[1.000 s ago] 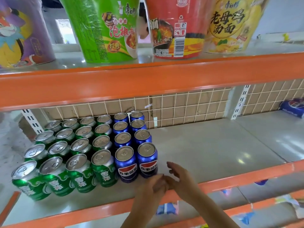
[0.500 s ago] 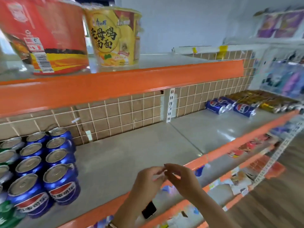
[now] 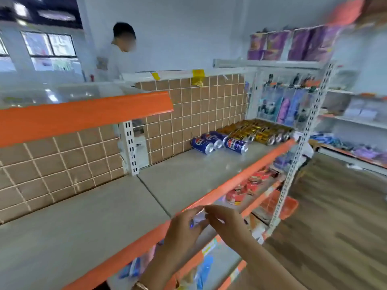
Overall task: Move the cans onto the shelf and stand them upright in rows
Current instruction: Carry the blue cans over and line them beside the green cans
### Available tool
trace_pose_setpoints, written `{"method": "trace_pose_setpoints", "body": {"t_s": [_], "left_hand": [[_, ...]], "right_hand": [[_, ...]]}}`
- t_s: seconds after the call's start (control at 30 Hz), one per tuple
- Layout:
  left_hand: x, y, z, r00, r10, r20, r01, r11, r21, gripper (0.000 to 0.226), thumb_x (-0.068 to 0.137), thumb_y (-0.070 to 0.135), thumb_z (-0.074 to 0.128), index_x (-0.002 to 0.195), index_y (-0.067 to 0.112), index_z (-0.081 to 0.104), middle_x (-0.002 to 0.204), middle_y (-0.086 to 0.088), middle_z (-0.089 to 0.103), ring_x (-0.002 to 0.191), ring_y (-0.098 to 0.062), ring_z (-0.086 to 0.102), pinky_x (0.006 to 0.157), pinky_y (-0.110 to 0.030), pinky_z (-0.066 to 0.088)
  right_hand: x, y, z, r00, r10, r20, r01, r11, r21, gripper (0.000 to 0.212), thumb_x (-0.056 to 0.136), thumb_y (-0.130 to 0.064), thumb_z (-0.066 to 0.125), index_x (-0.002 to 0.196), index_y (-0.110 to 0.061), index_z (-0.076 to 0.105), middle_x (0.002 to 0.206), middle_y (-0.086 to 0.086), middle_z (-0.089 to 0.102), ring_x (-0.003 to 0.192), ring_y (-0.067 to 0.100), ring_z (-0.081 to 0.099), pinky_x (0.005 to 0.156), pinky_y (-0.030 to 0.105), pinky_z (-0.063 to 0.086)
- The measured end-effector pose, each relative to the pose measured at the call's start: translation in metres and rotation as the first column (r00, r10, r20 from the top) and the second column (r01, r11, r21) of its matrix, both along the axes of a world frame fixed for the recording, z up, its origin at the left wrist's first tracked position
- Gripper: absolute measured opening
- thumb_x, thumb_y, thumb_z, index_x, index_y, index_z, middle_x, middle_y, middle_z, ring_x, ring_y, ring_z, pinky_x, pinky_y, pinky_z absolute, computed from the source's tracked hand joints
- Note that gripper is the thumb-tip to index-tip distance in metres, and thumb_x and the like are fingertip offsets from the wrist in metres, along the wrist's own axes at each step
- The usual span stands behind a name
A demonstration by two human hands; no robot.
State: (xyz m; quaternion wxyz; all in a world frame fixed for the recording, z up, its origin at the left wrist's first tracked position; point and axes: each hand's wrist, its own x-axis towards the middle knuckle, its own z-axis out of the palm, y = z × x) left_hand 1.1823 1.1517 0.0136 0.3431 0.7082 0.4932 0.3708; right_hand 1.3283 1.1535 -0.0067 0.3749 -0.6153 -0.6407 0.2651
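Left hand [image 3: 184, 233]: near, right over the orange front rail [image 3: 251, 171]; fingers loosely curled, tips touching my other hand's; nothing gripped that I can make out through the blur
Right hand [image 3: 228, 223]: just right of the left; fingers relaxed, reaching leftward, narrow, tips meeting the left's
Blue cans [image 3: 217, 143]: far right on the grey shelf [image 3: 83, 227]; lying on their sides by the tiled back panel [image 3: 62, 164]; well apart from my hands
Gold cans [image 3: 257, 131]: farther right, packed beside the blue ones; on their sides too, ends facing the rail
Lower shelf: red packs [image 3: 249, 185] showing under the rail, right of my hands
Floor: wood, with an orange basket [image 3: 290, 206] near the shelf post
Far side: a person in a white top [image 3: 117, 59] behind the upper shelf; purple packs [image 3: 293, 42] high on the right
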Motion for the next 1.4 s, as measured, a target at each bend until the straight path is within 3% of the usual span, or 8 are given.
{"method": "trace_pose_setpoints", "body": {"t_s": [0.17, 0.3, 0.5, 0.73, 0.9, 1.17, 1.3, 1.4], "left_hand": [[0.047, 0.03, -0.008, 0.999, 0.026, -0.034, -0.028, 0.999, -0.045, 0.039, 0.087, 0.022, 0.065, 0.125, 0.017, 0.06, 0.126, 0.009, 0.06, 0.116, 0.0, 0.053, 0.09, -0.007, 0.034], [0.075, 0.07, -0.013, 0.998, 0.042, -0.056, -0.045, 0.998, -0.045, 0.041, 0.088, 0.024, 0.064, 0.127, 0.019, 0.058, 0.126, 0.006, 0.061, 0.118, -0.009, 0.056, 0.082, -0.006, 0.034], [0.116, 0.148, -0.021, 0.999, 0.049, -0.016, -0.051, 0.99, -0.134, 0.053, 0.084, 0.033, 0.067, 0.132, 0.016, 0.053, 0.136, 0.001, 0.055, 0.124, -0.01, 0.051, 0.1, -0.023, 0.042], [0.14, 0.234, -0.01, 0.996, 0.063, -0.063, -0.073, 0.985, -0.159, 0.06, 0.086, 0.04, 0.063, 0.139, 0.021, 0.044, 0.144, 0.004, 0.046, 0.132, -0.01, 0.042, 0.106, -0.022, 0.033], [0.145, 0.276, -0.006, 0.992, 0.121, -0.027, -0.124, 0.958, -0.259, 0.066, 0.084, 0.043, 0.063, 0.142, 0.023, 0.038, 0.148, 0.001, 0.04, 0.135, -0.015, 0.039, 0.106, -0.028, 0.036], [0.159, 0.342, -0.006, 0.959, 0.28, 0.042, -0.248, 0.901, -0.356, 0.067, 0.084, 0.045, 0.063, 0.141, 0.02, 0.039, 0.141, -0.001, 0.048, 0.128, -0.017, 0.046, 0.1, -0.029, 0.04], [0.16, 0.385, -0.009, 0.825, 0.556, 0.103, -0.466, 0.772, -0.431, 0.032, 0.088, 0.043, 0.058, 0.098, 0.013, 0.063, 0.102, -0.007, 0.065, 0.09, -0.018, 0.061, 0.077, -0.032, 0.049], [0.156, 0.417, -0.016, 0.768, 0.636, 0.074, -0.521, 0.688, -0.505, 0.048, 0.088, 0.046, 0.057, 0.085, -0.001, 0.067, 0.088, -0.018, 0.069, 0.083, -0.031, 0.064, 0.076, -0.037, 0.05]], "right_hand": [[0.044, 0.028, 0.003, 1.0, -0.03, -0.003, 0.03, 0.999, -0.029, 0.025, 0.092, -0.012, 0.059, 0.116, -0.012, 0.067, 0.114, -0.002, 0.068, 0.102, 0.002, 0.061, 0.093, 0.011, 0.044], [0.069, 0.063, 0.001, 0.999, -0.027, 0.038, 0.028, 0.999, -0.023, 0.027, 0.093, -0.01, 0.055, 0.118, -0.012, 0.066, 0.117, 0.0, 0.068, 0.11, 0.012, 0.062, 0.099, 0.022, 0.044], [0.109, 0.135, 0.0, 0.999, -0.04, 0.023, 0.04, 0.999, -0.003, 0.024, 0.09, -0.008, 0.058, 0.112, -0.01, 0.069, 0.112, 0.004, 0.071, 0.106, 0.017, 0.065, 0.096, 0.031, 0.047], [0.139, 0.223, 0.014, 0.996, -0.019, 0.086, 0.023, 0.998, -0.057, 0.035, 0.092, -0.026, 0.059, 0.126, -0.02, 0.06, 0.114, 0.0, 0.067, 0.105, 0.008, 0.06, 0.085, 0.015, 0.041], [0.141, 0.269, 0.019, 0.993, 0.076, 0.089, -0.06, 0.984, -0.17, 0.043, 0.097, -0.035, 0.047, 0.139, -0.027, 0.046, 0.139, -0.002, 0.052, 0.127, 0.016, 0.049, 0.104, 0.026, 0.038], [0.155, 0.351, 0.023, 0.973, 0.192, 0.127, -0.156, 0.955, -0.251, 0.048, 0.097, -0.04, 0.044, 0.143, -0.028, 0.037, 0.142, -0.002, 0.048, 0.126, 0.013, 0.048, 0.104, 0.03, 0.042], [0.162, 0.4, 0.031, 0.946, 0.254, 0.202, -0.186, 0.934, -0.305, 0.048, 0.098, -0.028, 0.046, 0.144, -0.019, 0.035, 0.145, 0.007, 0.042, 0.13, 0.021, 0.044, 0.105, 0.029, 0.039], [0.167, 0.436, 0.039, 0.968, 0.213, 0.136, -0.158, 0.931, -0.328, 0.044, 0.097, -0.024, 0.049, 0.139, -0.013, 0.041, 0.136, 0.009, 0.051, 0.123, 0.024, 0.049, 0.097, 0.028, 0.04]]}}
